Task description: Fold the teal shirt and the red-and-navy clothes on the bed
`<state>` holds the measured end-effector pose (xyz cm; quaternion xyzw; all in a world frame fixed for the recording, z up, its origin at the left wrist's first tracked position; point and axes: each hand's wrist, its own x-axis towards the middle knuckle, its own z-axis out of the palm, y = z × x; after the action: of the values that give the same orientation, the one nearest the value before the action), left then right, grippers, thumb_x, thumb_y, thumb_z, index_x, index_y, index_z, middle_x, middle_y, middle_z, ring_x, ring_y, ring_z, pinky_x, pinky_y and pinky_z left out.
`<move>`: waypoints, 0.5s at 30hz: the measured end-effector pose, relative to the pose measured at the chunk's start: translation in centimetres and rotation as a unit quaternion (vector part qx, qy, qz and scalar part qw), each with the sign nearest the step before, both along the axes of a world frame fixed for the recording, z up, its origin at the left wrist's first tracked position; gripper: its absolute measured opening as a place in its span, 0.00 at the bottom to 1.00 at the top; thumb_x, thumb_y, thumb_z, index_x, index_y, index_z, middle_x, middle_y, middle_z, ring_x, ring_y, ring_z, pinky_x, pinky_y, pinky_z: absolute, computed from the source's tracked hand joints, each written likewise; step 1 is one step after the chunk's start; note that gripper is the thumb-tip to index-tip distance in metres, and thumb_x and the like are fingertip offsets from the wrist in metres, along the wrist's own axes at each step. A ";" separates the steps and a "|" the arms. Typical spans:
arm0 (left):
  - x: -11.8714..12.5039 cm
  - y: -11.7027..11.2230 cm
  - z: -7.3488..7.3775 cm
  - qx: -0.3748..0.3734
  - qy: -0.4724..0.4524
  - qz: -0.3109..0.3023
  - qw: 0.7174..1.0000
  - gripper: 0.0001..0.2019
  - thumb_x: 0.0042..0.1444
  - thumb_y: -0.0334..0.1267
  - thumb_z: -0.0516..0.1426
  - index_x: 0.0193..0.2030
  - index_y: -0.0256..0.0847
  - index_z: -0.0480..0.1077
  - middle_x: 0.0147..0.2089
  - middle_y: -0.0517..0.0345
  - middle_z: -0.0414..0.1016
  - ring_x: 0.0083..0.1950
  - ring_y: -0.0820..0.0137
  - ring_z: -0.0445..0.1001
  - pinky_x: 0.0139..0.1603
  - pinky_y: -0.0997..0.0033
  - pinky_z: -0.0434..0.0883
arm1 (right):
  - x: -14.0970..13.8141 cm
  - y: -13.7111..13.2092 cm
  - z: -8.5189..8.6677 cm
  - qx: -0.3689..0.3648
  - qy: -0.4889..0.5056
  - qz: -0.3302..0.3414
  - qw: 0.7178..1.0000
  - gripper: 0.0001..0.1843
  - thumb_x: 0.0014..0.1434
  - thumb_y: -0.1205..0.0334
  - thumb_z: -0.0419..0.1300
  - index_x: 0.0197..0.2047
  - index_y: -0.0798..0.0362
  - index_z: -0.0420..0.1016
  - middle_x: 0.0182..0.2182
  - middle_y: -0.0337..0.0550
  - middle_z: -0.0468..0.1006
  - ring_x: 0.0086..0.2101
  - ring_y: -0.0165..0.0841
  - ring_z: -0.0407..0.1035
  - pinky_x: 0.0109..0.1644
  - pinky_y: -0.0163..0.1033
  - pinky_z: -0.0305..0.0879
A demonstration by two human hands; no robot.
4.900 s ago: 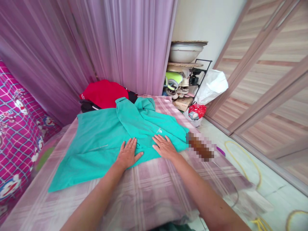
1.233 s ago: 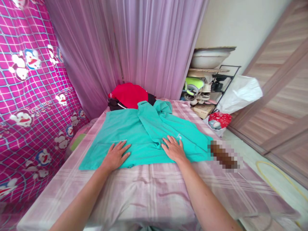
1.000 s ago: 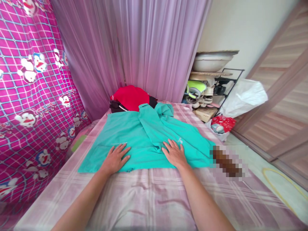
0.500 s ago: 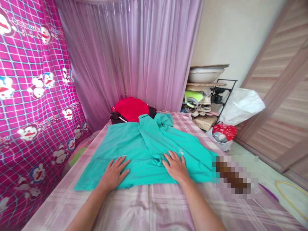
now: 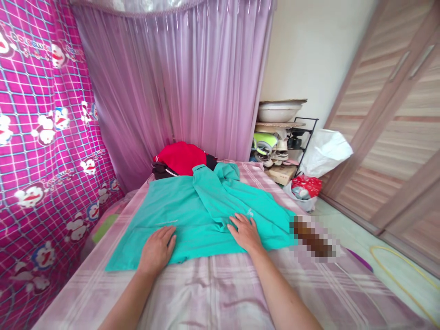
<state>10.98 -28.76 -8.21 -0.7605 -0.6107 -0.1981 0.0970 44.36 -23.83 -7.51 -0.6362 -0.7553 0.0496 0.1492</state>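
A teal shirt [image 5: 192, 208] lies spread on a bed with a pink plaid sheet [image 5: 220, 293], its right half folded over the middle. My left hand [image 5: 157, 250] rests flat on the shirt's near hem, fingers stretched out. My right hand [image 5: 244, 233] lies flat on the folded part near a small white logo, fingers spread. Neither hand holds anything.
A pile of red and dark clothes [image 5: 180, 158] sits behind the shirt by the lilac curtain [image 5: 178, 82]. A black rack [image 5: 285, 137] with a basin and shoes, a white bag [image 5: 325, 149] and a red bag [image 5: 305, 185] stand right. A blurred-out patch [image 5: 312, 238] lies beside the shirt.
My left hand has slid left along the shirt's hem, away from my right hand, since several seconds ago. The camera has tilted up and shifted a little. My right hand stays on the folded part.
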 end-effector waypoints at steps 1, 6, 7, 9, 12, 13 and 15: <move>0.1 -0.2 0.1 0.010 -0.005 0.001 1.000 0.25 0.68 0.50 0.43 0.56 0.42 0.75 0.55 0.48 0.79 0.56 0.59 0.76 0.60 0.55 0.71 | 0.0 0.0 -0.1 0.003 0.003 -0.002 1.000 0.25 0.69 0.48 0.46 0.63 0.44 0.71 0.67 0.47 0.64 0.66 0.41 0.56 0.69 0.58 0.44; 0.6 -0.7 1.1 -0.021 -0.004 0.018 1.000 0.24 0.68 0.49 0.42 0.49 0.40 0.77 0.48 0.48 0.82 0.49 0.60 0.79 0.55 0.58 0.73 | 0.1 0.1 -0.4 0.015 0.015 -0.004 1.000 0.24 0.69 0.48 0.47 0.63 0.44 0.71 0.66 0.47 0.65 0.66 0.41 0.55 0.69 0.58 0.44; 0.6 -0.7 1.3 -0.027 -0.003 0.021 0.999 0.24 0.68 0.48 0.43 0.48 0.41 0.77 0.48 0.49 0.82 0.49 0.61 0.79 0.55 0.59 0.73 | 0.1 0.1 -0.5 0.017 0.015 -0.003 1.000 0.24 0.69 0.48 0.48 0.63 0.44 0.71 0.66 0.47 0.65 0.66 0.41 0.55 0.69 0.58 0.44; 0.6 -0.6 1.4 -0.034 -0.001 0.023 0.999 0.23 0.67 0.48 0.43 0.48 0.41 0.77 0.48 0.50 0.82 0.49 0.61 0.79 0.55 0.59 0.73 | 0.2 0.1 -0.4 0.020 0.014 -0.003 1.000 0.24 0.69 0.48 0.48 0.62 0.44 0.72 0.66 0.46 0.66 0.66 0.41 0.56 0.69 0.58 0.44; 0.5 -0.5 1.3 -0.036 0.001 0.024 0.999 0.24 0.67 0.48 0.43 0.49 0.41 0.77 0.49 0.49 0.82 0.50 0.60 0.79 0.55 0.59 0.72 | 0.2 0.1 -0.4 0.023 0.014 -0.006 1.000 0.24 0.69 0.48 0.49 0.62 0.45 0.72 0.66 0.47 0.66 0.65 0.41 0.56 0.69 0.57 0.44; 0.5 -0.5 1.2 -0.034 0.000 0.022 0.999 0.24 0.67 0.49 0.43 0.49 0.41 0.77 0.49 0.49 0.82 0.50 0.60 0.79 0.55 0.59 0.72 | 0.3 0.1 -0.4 0.024 0.014 -0.006 1.000 0.24 0.69 0.48 0.49 0.61 0.45 0.72 0.66 0.46 0.66 0.65 0.41 0.56 0.69 0.57 0.44; 0.5 -0.5 1.2 -0.031 -0.004 0.018 0.999 0.25 0.67 0.49 0.42 0.49 0.40 0.77 0.48 0.49 0.82 0.50 0.60 0.79 0.55 0.59 0.72 | 0.3 0.0 -0.4 0.025 0.015 -0.006 1.000 0.23 0.69 0.49 0.49 0.61 0.45 0.72 0.65 0.46 0.67 0.65 0.40 0.57 0.69 0.56 0.45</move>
<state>11.43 -29.23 -7.03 -0.7513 -0.6305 -0.1802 0.0747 44.65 -23.79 -7.87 -0.6360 -0.7501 0.0395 0.1771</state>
